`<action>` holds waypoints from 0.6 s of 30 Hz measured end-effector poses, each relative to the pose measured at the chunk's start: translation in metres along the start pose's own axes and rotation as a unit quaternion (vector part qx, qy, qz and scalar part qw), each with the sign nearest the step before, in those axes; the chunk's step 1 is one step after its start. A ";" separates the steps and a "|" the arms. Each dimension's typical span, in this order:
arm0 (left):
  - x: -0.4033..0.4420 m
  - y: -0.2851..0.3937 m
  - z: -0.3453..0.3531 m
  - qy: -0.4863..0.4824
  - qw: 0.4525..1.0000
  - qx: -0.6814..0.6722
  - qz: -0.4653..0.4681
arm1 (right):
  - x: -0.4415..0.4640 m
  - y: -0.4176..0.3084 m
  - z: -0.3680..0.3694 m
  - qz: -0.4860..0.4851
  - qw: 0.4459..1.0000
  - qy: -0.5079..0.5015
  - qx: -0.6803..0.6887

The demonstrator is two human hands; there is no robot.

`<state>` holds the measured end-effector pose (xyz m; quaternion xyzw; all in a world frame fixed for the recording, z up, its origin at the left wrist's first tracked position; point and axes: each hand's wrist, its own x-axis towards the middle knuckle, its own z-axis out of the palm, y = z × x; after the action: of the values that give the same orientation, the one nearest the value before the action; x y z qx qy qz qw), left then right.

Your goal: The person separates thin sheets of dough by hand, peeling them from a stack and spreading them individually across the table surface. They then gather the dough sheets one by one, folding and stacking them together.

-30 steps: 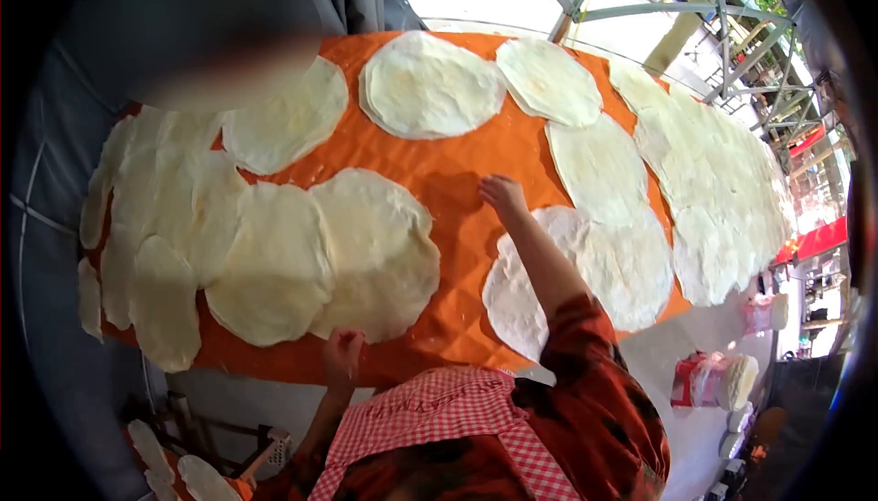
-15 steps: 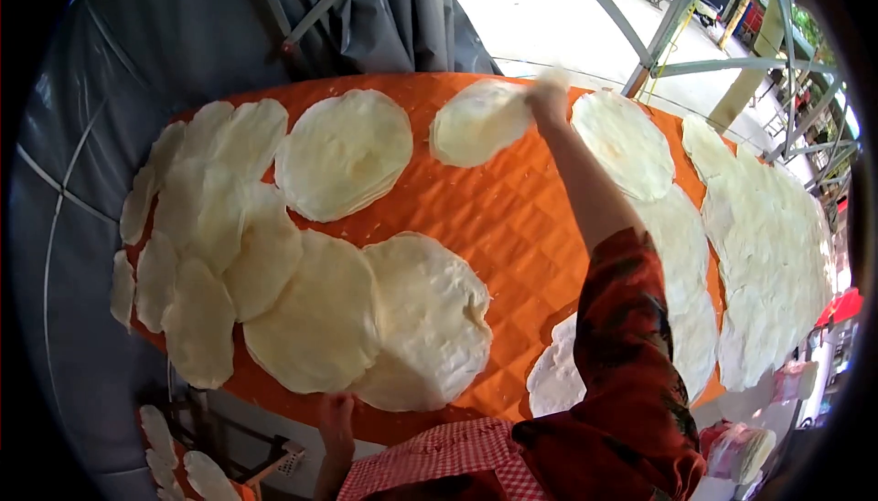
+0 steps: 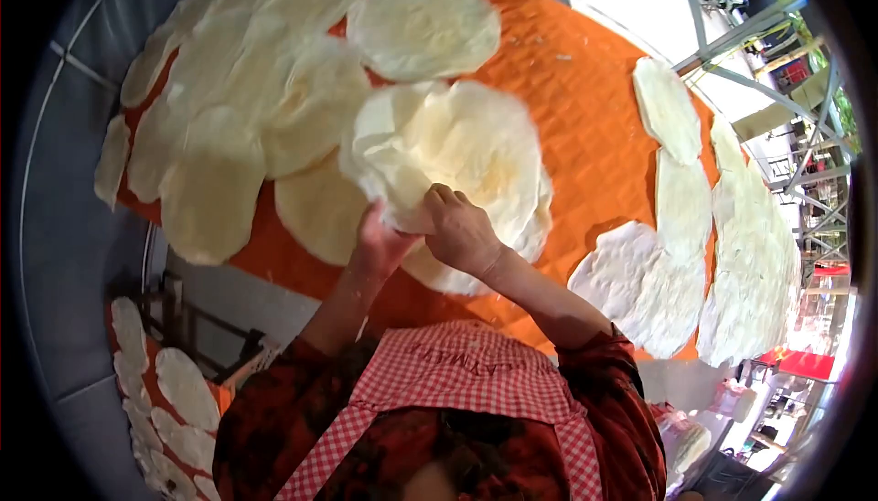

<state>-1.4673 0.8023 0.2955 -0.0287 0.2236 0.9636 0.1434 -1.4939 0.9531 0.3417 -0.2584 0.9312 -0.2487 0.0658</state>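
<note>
A pale, thin round flatbread [image 3: 466,135] is lifted in front of me, its surface creased and its left part folded up. My right hand [image 3: 465,234] pinches its near edge with the fingers curled. Close beside, my left hand [image 3: 382,240] grips the same edge, its fingertips partly hidden by the sheet. Underneath, the rim of another flatbread [image 3: 448,279] shows at the near side. To the left of my hands lies a partly covered flatbread [image 3: 315,213], and beyond them is a round stack of flatbreads [image 3: 423,27].
An orange quilted cloth [image 3: 594,117] covers the table. Overlapping flatbreads [image 3: 215,181] spread over its left side, more flatbreads [image 3: 750,263] over its right. White rough flatbreads [image 3: 645,291] lie near the right front edge. A lower surface with flatbreads [image 3: 187,387] stands at bottom left.
My right hand has come back from the table's far edge, and the flatbread there is gone. Both hands now meet at a lifted flatbread. The view has turned and shifted.
</note>
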 end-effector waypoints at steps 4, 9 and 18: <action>-0.031 -0.001 -0.099 0.033 0.987 0.118 -0.099 | -0.018 0.004 0.036 0.009 0.996 -0.024 0.091; -0.034 0.001 -0.059 0.049 0.972 0.228 0.023 | -0.017 -0.004 0.049 -0.041 0.996 0.078 0.022; -0.030 0.001 -0.074 0.104 0.986 0.107 -0.075 | 0.007 -0.001 0.002 0.077 0.993 0.086 0.034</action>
<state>-1.4398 0.7613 0.2334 -0.1299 0.3360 0.9127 0.1931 -1.4992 0.9474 0.3403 -0.1615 0.9415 -0.2955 0.0126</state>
